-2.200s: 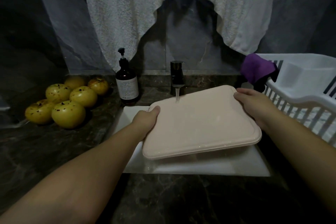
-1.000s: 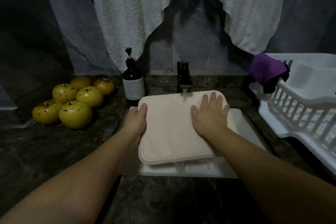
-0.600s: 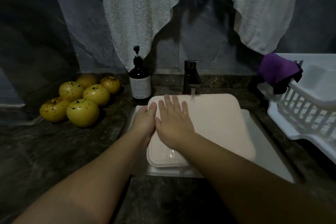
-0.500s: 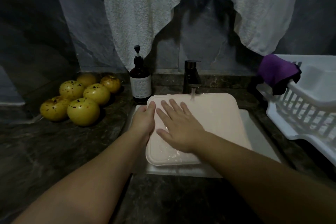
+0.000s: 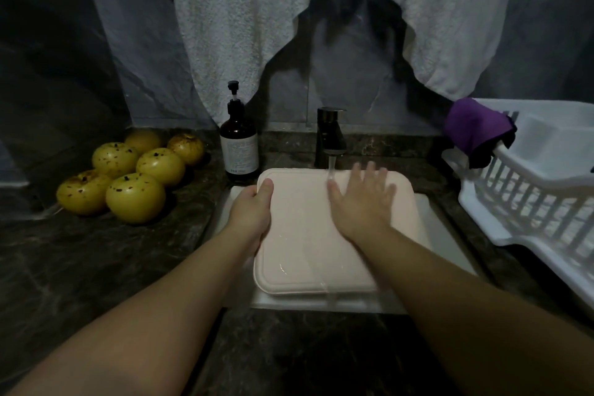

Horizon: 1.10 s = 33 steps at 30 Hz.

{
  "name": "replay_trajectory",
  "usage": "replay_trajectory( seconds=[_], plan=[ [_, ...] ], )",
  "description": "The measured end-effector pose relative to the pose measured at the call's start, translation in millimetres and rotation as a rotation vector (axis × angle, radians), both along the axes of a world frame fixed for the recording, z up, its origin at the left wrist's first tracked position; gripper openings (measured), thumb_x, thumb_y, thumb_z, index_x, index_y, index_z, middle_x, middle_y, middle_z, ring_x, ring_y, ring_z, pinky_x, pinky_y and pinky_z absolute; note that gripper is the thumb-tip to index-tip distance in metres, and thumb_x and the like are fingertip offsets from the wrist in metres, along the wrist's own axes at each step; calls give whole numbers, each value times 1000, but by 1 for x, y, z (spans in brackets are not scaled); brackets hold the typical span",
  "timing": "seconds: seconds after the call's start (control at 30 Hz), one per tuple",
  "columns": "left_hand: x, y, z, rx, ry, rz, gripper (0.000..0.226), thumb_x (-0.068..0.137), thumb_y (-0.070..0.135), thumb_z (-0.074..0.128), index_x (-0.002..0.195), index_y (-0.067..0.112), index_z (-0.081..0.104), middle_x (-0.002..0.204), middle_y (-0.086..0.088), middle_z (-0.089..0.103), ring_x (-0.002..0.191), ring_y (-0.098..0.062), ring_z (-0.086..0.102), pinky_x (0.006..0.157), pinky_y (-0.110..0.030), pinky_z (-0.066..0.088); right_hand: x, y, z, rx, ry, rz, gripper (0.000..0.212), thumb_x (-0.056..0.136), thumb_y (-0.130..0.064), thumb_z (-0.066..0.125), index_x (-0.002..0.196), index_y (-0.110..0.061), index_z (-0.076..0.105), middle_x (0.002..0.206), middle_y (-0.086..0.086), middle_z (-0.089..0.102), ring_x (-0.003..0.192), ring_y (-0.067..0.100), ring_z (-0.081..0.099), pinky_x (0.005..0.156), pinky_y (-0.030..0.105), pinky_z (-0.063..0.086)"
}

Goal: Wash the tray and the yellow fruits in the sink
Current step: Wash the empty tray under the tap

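Over the white sink (image 5: 450, 235), you hold the pink tray (image 5: 305, 235) flat across the basin, its near edge shedding a thin run of water over the sink's front lip. Your left hand (image 5: 254, 212) grips the tray's left rim, thumb curled on top and fingers hidden beneath; keep that grip firm, since a wet plastic rim is likely to slip. Your right hand (image 5: 361, 202) lies flat on the tray's far right part, fingers straight and spread wide, holding nothing. Sweep that flat palm across the whole surface, corners and the raised border included, and not only the patch under the stream. The water falls from the dark tap (image 5: 331, 135) onto the tray's far edge, just beside your right thumb. Tilt the near edge down a little so the runoff drains into the basin and not onto the dark counter (image 5: 128, 267); the underside probably needs a turn under the stream too. Left of the sink, six yellow fruits (image 5: 135, 170) sit on the counter, well apart from the water and, by the look of their dark specks, not yet washed. A brown soap bottle (image 5: 239, 145) stands just behind the tray's far left corner, within easy reach. At right, a white dish rack (image 5: 530, 186) with a purple cloth (image 5: 472, 125) on its rim looks ready to take the rinsed tray.
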<state>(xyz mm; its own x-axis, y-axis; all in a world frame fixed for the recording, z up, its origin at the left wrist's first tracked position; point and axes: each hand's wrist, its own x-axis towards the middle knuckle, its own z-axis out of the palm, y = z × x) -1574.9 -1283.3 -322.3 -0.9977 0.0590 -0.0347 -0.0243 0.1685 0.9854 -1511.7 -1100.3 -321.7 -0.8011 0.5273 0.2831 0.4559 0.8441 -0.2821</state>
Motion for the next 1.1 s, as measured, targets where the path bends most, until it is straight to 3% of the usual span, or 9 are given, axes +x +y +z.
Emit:
replay_trajectory(
  seconds=[0.1,0.2,0.43,0.53,0.63,0.8,0.87,0.97,1.1],
  plan=[
    [2,3,-2,23,-9,-37,43,107,49,48,126,15,65,104,-1,72,94,-17,67,73,-30,52,-18,-59,-2,11,15,166,82,97,-64,8,163,-17,9,171,9,4,157,33,-7,123,54,-5],
    [0,-1,-1,143,-77,-50,44,107,46,50,133,12,62,115,-10,74,104,-25,71,98,-44,57,-18,-90,-7,119,-14,338,76,97,-55,6,163,-18,6,172,6,-3,157,29,-11,123,52,-10],
    [-7,-8,0,93,-88,-15,54,105,54,48,145,18,55,123,-4,68,108,-25,67,100,-49,55,25,-6,-11,456,-183,795,71,99,-71,8,160,-39,-9,168,-8,-23,152,14,-29,121,39,-20],
    [-9,-10,0,81,-78,4,57,105,56,48,145,17,56,127,-7,68,113,-29,66,106,-52,51,42,45,-9,410,-216,642,71,95,-76,2,157,-45,-16,166,-10,-26,152,13,-28,122,40,-15],
    [-10,-10,-1,97,-82,9,57,103,58,48,144,18,56,127,-7,69,113,-30,67,106,-52,51,46,79,0,295,-200,368,78,93,-74,5,162,-37,-1,171,0,-12,157,20,-13,126,43,-3],
    [-10,-5,-2,131,-97,32,57,104,58,47,143,18,56,123,-5,70,110,-29,67,102,-51,54,14,31,7,76,-42,61,69,102,-61,15,163,-27,14,171,10,1,157,30,-3,125,55,0],
    [-9,-1,-3,137,-85,35,48,104,56,48,135,20,59,112,-1,70,101,-24,68,90,-43,58,-2,-12,8,3,-5,71,71,103,-60,15,163,-23,14,171,12,0,157,32,-6,124,56,-4],
    [-5,-1,-2,178,-78,2,35,106,49,49,123,22,63,104,0,73,92,-18,71,71,-32,56,-13,-78,-2,88,-6,270,68,103,-54,16,163,-21,9,171,10,-2,157,31,-9,122,56,-8],
    [-4,-6,0,264,-135,-43,38,107,45,50,130,17,62,109,-3,73,100,-21,72,92,-40,59,-5,-103,-6,209,-67,404,60,107,-43,17,163,-23,8,172,5,-5,157,28,-11,123,58,-7]
  ],
)
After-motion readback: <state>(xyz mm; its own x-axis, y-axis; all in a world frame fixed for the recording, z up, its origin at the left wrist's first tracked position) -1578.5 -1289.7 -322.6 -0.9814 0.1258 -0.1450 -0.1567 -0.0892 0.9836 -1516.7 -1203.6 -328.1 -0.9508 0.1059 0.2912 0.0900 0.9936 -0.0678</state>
